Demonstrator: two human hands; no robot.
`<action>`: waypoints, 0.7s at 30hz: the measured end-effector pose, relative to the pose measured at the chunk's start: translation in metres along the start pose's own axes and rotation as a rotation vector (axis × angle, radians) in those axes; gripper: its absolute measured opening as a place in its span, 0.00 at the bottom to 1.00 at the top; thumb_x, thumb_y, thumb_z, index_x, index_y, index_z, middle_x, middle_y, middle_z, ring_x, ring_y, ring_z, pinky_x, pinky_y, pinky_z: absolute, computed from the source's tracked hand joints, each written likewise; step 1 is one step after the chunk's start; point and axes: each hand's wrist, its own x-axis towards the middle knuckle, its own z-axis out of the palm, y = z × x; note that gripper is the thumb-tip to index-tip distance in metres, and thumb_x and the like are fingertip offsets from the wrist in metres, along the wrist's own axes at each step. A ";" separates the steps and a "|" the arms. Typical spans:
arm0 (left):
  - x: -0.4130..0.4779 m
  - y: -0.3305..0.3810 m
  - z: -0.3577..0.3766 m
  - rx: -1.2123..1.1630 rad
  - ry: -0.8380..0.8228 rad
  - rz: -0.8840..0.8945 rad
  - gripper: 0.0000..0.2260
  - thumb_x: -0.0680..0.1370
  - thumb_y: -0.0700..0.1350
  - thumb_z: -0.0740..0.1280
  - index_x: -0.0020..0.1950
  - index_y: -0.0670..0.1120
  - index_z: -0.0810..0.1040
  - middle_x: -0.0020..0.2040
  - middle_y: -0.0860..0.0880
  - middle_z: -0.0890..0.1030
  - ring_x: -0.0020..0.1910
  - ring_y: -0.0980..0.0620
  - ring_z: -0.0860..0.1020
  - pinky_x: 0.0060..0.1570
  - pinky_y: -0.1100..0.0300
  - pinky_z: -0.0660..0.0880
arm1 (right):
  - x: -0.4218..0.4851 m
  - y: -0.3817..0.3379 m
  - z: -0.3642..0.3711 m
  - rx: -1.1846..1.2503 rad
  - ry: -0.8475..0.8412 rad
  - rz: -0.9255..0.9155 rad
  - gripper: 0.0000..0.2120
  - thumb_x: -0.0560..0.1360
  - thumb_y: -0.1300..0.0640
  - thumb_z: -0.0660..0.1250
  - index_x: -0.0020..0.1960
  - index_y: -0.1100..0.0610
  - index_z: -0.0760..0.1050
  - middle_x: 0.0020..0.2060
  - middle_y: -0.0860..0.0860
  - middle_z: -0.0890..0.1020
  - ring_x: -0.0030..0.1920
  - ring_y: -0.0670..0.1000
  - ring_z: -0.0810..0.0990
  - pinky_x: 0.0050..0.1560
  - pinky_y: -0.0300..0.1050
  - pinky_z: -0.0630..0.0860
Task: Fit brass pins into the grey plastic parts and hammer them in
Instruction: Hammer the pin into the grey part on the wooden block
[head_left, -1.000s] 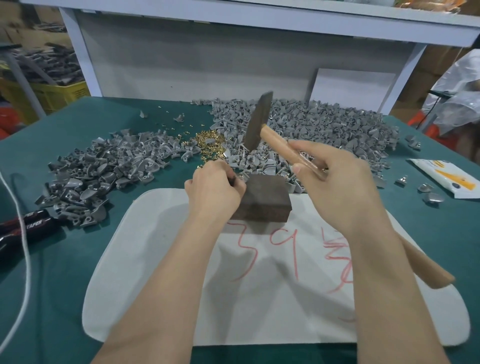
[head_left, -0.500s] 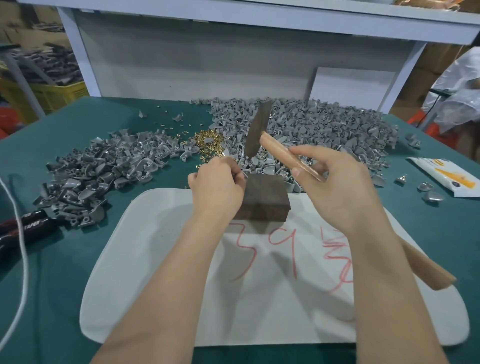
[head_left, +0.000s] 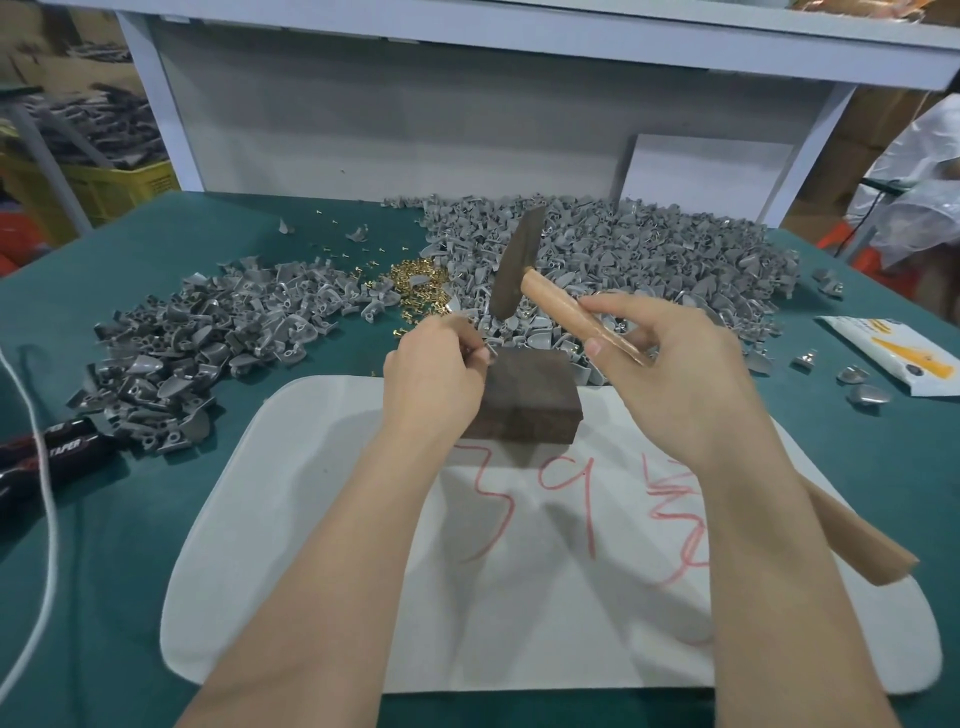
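Note:
My right hand (head_left: 675, 374) grips the wooden handle of a hammer (head_left: 517, 265), whose dark metal head is raised above the far edge of a dark block (head_left: 530, 395). My left hand (head_left: 434, 379) pinches a small grey plastic part (head_left: 485, 349) at the block's top left corner; the part is mostly hidden by my fingers. A heap of brass pins (head_left: 418, 283) lies beyond my left hand. Grey plastic parts lie in a big pile (head_left: 649, 260) at the back right and a darker pile (head_left: 208, 343) on the left.
The block stands at the far edge of a white mat (head_left: 545, 597) marked in red, on a green table (head_left: 130, 571). A black-and-red tool (head_left: 47, 452) and a white cord (head_left: 47, 545) lie at left. A white packet (head_left: 904, 353) and loose metal pieces (head_left: 857, 384) are at right.
The hammer head has come down a little toward the block over the second. My left hand stays at the block's corner, shifting only slightly.

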 end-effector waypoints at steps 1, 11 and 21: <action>0.000 -0.002 0.000 -0.006 -0.004 0.005 0.02 0.77 0.42 0.67 0.45 0.48 0.78 0.47 0.48 0.79 0.51 0.44 0.77 0.57 0.49 0.73 | 0.000 0.000 0.000 0.001 -0.002 -0.002 0.15 0.76 0.51 0.65 0.59 0.36 0.75 0.36 0.40 0.75 0.35 0.44 0.73 0.41 0.43 0.70; -0.001 -0.008 -0.005 0.112 0.016 -0.052 0.03 0.75 0.48 0.67 0.43 0.53 0.76 0.50 0.49 0.80 0.55 0.45 0.76 0.57 0.48 0.71 | -0.004 -0.003 0.000 -0.031 0.009 -0.072 0.15 0.75 0.51 0.66 0.57 0.33 0.74 0.31 0.37 0.73 0.35 0.40 0.72 0.37 0.41 0.66; 0.000 -0.007 -0.003 0.113 0.015 -0.048 0.04 0.75 0.45 0.67 0.41 0.53 0.77 0.50 0.50 0.81 0.55 0.46 0.76 0.59 0.49 0.70 | -0.008 -0.008 -0.001 -0.118 -0.045 -0.090 0.16 0.76 0.51 0.64 0.59 0.34 0.73 0.34 0.40 0.74 0.43 0.51 0.76 0.45 0.47 0.74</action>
